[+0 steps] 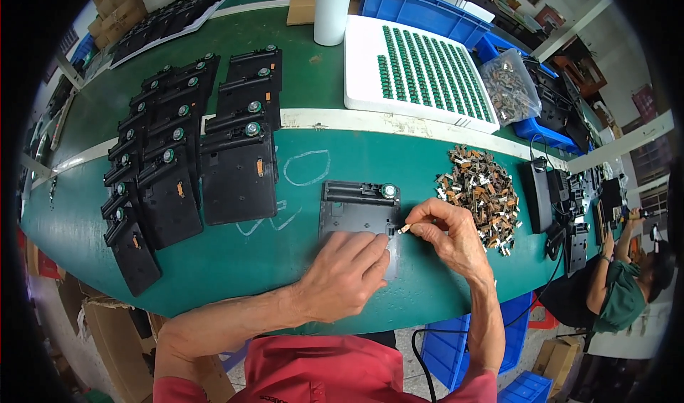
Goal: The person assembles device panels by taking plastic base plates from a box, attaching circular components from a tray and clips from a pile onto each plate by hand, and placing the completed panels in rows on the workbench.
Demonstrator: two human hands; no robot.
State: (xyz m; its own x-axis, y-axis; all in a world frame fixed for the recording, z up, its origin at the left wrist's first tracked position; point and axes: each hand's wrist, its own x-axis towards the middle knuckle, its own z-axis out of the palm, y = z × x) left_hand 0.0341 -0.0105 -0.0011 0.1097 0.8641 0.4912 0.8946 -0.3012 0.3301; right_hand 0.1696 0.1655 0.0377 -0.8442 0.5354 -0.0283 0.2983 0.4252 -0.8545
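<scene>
A black plastic panel (356,218) lies on the green table in front of me, with a ridged bar and a round silver-and-green piece along its far edge. My left hand (345,273) rests on the panel's near part, fingers bent and pressed together against it. Beside the panel's right edge, my right hand (456,238) pinches a small tan-and-white connector piece (404,228) between thumb and forefinger. Just right of that hand spreads a heap of similar small brown, black and white parts (484,189). My left fingers partly hide the panel's near half.
Overlapping black panels (239,182) stand in rows at the left. A white foam tray (363,68) of small green parts lies beyond a white strip. Blue bins (420,11) and a bag of parts (509,90) sit at the far right. Another person (627,289) works at right.
</scene>
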